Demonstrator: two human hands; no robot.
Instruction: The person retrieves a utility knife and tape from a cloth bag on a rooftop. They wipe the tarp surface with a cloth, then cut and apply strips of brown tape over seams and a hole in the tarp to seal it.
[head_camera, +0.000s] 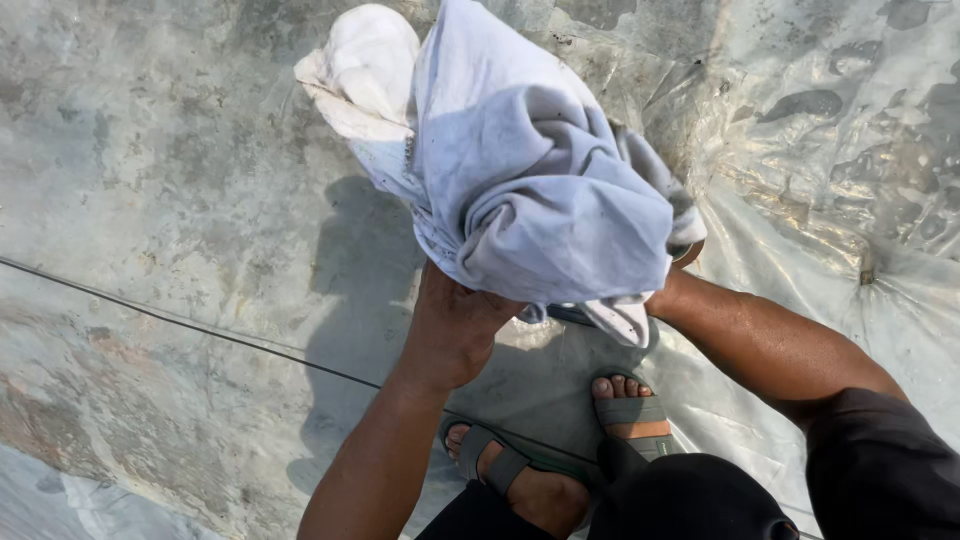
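Hands, left (455, 325) and right (672, 290), both clench a bunched pale cloth bundle (530, 190).

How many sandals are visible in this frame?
2. One grey sandal is on the foot at bottom centre, under the left hand. The other sandal is just to its right, partly cut off by the dark trouser leg.

bunched pale grey-white cloth (520, 170), soiled, held aloft

One bundled pale cloth (520, 190), two hands, left (452, 330), right (668, 290), two grey sandals (630, 412), one thin line (200, 330)
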